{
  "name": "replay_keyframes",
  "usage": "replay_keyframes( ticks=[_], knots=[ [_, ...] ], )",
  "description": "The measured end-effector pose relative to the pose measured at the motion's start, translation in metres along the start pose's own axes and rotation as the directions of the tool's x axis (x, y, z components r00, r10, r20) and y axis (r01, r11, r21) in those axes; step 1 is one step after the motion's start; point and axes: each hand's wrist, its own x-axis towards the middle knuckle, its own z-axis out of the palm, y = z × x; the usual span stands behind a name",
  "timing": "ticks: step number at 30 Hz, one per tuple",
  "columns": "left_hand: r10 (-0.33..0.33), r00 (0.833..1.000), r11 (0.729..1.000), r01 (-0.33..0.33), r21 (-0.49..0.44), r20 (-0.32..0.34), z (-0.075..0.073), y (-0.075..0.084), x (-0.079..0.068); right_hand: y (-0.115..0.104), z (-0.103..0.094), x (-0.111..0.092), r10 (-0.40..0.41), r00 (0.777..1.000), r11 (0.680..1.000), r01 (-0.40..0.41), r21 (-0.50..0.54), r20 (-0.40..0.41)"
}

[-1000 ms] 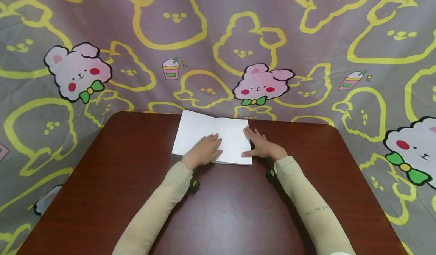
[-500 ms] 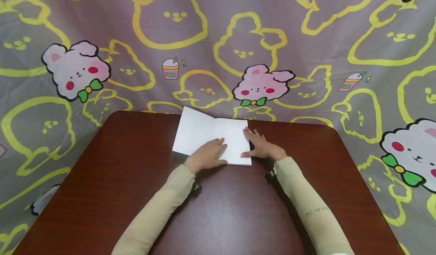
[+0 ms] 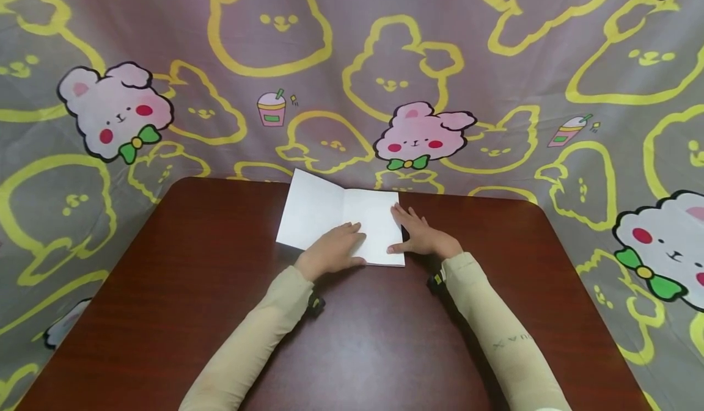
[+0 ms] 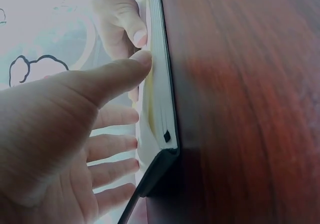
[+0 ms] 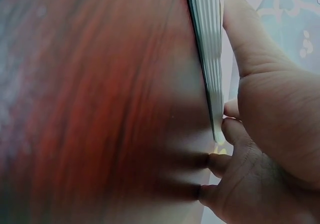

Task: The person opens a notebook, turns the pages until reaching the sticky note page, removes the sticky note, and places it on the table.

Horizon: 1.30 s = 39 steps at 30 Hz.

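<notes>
An open notebook [image 3: 313,212] with blank white pages lies near the far side of the table, its left side tilted up. In the left wrist view its page edges [image 4: 160,58] and dark cover [image 4: 157,169] show, with a small black tab [image 4: 167,136] near the spine. My left hand [image 3: 334,252] lies across the right page beside the fold, its fingers extended. At the right edge, my right hand [image 3: 423,236] touches the notebook with spread fingers and its thumb on the page. Close up, the right thumb [image 5: 245,28] rests on top of the page stack [image 5: 207,43].
The brown table [image 3: 352,338] has rounded far corners. A curtain [image 3: 495,50] printed with cartoon bunnies hangs behind it and along both sides. Dark wrist cameras sit below both sleeves.
My left hand has slid slightly right, from near the fold onto the right page. The notebook's left side has risen a little. My right hand has stayed at the right edge.
</notes>
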Motion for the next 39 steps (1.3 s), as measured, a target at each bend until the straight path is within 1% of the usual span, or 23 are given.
replay_keyframes(
  ticks=[6,9,13,17,23,28,34,39],
  knots=[
    [0.013,0.999,1.000,-0.013,-0.001,-0.029,-0.002,0.001,-0.002,-0.002,-0.002,0.002,0.002,1.000,1.000,-0.002,-0.010,0.006],
    [0.054,0.997,0.998,-0.053,0.016,-0.056,-0.002,0.002,-0.002,-0.002,-0.003,0.001,0.007,1.000,1.000,-0.007,-0.004,0.013],
    [0.127,0.985,0.990,-0.120,0.068,-0.113,-0.004,0.003,-0.002,-0.001,-0.003,0.002,-0.008,1.000,1.000,0.008,0.011,0.006],
    [0.152,0.977,0.986,-0.140,0.092,-0.147,-0.005,0.003,-0.003,0.000,-0.004,0.003,-0.021,1.000,1.000,0.021,0.019,-0.001],
    [0.180,0.971,0.981,-0.165,0.102,-0.158,-0.006,0.001,-0.004,0.000,-0.005,-0.002,-0.021,1.000,0.999,0.021,0.037,0.011],
    [0.200,0.965,0.976,-0.182,0.118,-0.167,-0.005,0.002,-0.004,0.002,-0.007,-0.005,-0.040,0.999,0.998,0.041,0.053,-0.005],
    [0.237,0.952,0.968,-0.214,0.130,-0.194,-0.003,0.003,-0.004,0.011,-0.010,-0.010,-0.073,0.997,0.993,0.075,0.093,-0.025],
    [0.265,0.940,0.960,-0.235,0.155,-0.215,-0.005,0.002,-0.005,0.015,-0.014,-0.011,-0.078,0.997,0.993,0.080,0.087,-0.021]
  ],
)
